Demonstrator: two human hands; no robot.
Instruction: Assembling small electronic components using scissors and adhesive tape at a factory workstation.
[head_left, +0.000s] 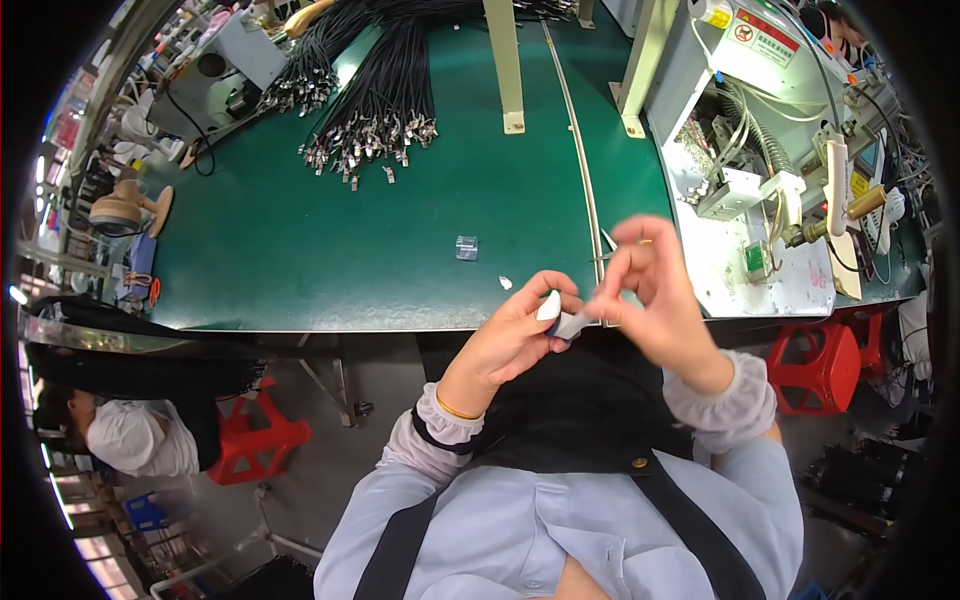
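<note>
My left hand, with a white cover on its thumb, is closed on a small pale grey strip-like piece with dark blue beside it, just over the table's front edge. My right hand is slightly blurred, its thumb and forefinger pinched together close to that piece. What those fingers hold is too small to make out. Thin pointed metal tips and a bit of orange show at the right hand; I cannot tell whether it holds them. A clear plastic piece and a white scrap lie beyond my left hand.
Bundles of black cables with metal-ended connectors lie on the far left of the green table. A machine stands at the right. A metal strip runs away from me. Red stools stand on both sides.
</note>
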